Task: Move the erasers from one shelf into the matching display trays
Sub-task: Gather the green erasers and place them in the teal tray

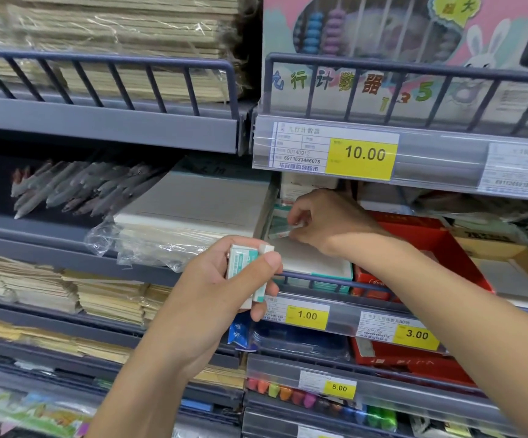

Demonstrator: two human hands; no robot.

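Left hand [224, 289] grips stacked erasers [246, 270] at frame centre. Right hand [322, 221] pinches one eraser [284, 230] over the tray [313, 270]. Risk: the loosely stacked erasers slipping from the thumb.

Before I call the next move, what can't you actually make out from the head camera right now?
- Tray under the right hand: the hand and the shelf above hide how full it is.
- Eraser pinched by the right hand: blurred, print unreadable.
- Erasers in the left hand: the thumb hides the count.
- 1.00 price tag: the left hand covers its left part, and its small print is unreadable.
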